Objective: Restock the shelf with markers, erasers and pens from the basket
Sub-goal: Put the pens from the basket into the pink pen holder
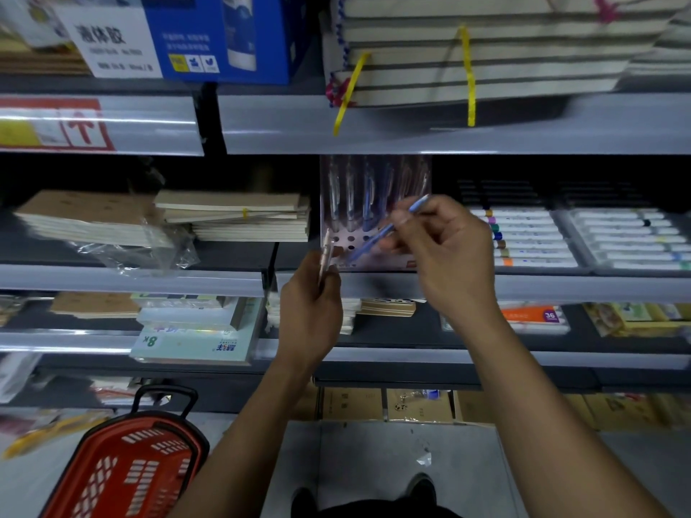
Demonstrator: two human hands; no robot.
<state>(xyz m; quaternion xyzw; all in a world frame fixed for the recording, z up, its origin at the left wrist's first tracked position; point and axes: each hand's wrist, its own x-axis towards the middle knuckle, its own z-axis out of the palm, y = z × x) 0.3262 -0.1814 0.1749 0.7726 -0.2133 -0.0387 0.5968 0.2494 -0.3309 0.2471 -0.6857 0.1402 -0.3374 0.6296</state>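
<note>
A grey metal shelf unit [411,286] fills the view in several tiers, with stacks of bound notebooks [482,50] tied by yellow straps on the top tier and a blue box [224,35] to their left. On the middle tier lie flat stacks of paper pads [239,218] at left and trays of white-barrelled markers [531,237] at right; between them stands a clear pen display rack [374,214] with a row of pens upright in it and round holes along its base. A red shopping basket [127,469] with a black handle sits on the floor at lower left, well apart from both hands. Both forearms reach up and forward from the bottom of the view toward the rack. The right hand [445,248] is raised in front of the rack, palm turned toward the left, its thumb and fingertips pinching a blue pen [389,229]; the pen slants down to the left, its lower end near the holes in the rack's base and its upper end showing above the fingers. The left hand [314,304] is lower, at the shelf's front edge, fingers curled around a pale pinkish pen [326,252] that stands almost upright, jutting above the fist just beside the rack's left lower corner.
</note>
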